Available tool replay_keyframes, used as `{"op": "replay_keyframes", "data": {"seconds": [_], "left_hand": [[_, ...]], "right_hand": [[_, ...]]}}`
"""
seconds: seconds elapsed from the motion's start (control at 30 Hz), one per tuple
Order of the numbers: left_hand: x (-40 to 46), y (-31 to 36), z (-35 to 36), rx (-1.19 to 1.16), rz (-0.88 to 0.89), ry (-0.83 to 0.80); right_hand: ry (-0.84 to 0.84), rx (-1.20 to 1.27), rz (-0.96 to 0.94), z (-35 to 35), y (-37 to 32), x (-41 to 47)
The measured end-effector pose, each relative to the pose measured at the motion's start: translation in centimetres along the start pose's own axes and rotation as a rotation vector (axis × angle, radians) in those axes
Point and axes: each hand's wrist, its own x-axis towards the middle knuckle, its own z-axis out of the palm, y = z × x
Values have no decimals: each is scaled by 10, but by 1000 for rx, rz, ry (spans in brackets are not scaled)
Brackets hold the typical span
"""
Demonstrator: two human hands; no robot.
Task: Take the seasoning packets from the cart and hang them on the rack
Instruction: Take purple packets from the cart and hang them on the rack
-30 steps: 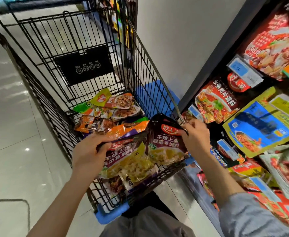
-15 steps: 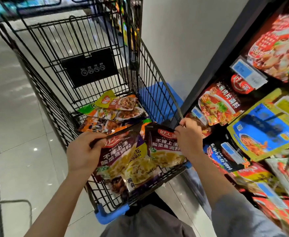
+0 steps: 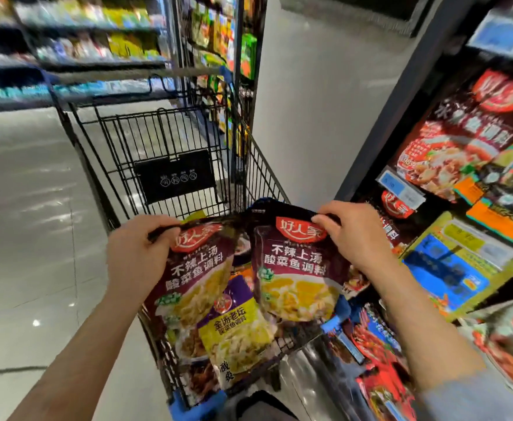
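Note:
My left hand (image 3: 136, 256) grips the top of a bunch of seasoning packets (image 3: 194, 287): a dark purple one in front, a purple-and-yellow one (image 3: 237, 329) hanging behind it. My right hand (image 3: 355, 235) pinches the top edge of a second dark purple packet (image 3: 294, 278) with yellow food printed on it. Both bunches hang above the near end of the black wire cart (image 3: 170, 141). The rack (image 3: 462, 208) of hanging packets stands to the right, close to my right hand.
Red, blue and orange packets with price tags (image 3: 401, 186) fill the rack. A grey pillar (image 3: 310, 117) rises beyond the cart. Store shelves (image 3: 66, 56) run across the back left. Shiny tiled floor (image 3: 36, 238) lies to the left.
Both hands have lifted the packets higher above the cart. My view has tilted up, so the far shelves show and the packets lying in the cart are now hidden.

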Motion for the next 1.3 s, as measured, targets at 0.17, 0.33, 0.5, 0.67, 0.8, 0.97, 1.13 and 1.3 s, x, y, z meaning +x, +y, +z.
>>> {"op": "replay_keyframes", "data": {"seconds": [0.17, 0.33, 0.5, 0.67, 0.8, 0.97, 1.13, 1.3], "left_hand": [[22, 27, -24, -63, 106, 91], [37, 59, -48, -78, 204, 158], [44, 87, -60, -78, 337, 154], [48, 110, -60, -107, 385, 161], [50, 129, -58, -144, 374, 173], [56, 147, -56, -172, 385, 160], [58, 154, -53, -219, 432, 154], [58, 158, -48, -224, 428, 125]], "right_hand": [[184, 34, -60, -50, -15, 12], [313, -15, -116, -98, -25, 13], [333, -45, -119, -134, -29, 10], [372, -19, -111, -162, -24, -2], [402, -10, -100, -182, -20, -15], [446, -14, -61, -207, -15, -26], [450, -30, -29, -224, -15, -28], [436, -92, -26, -231, -17, -29]]}}
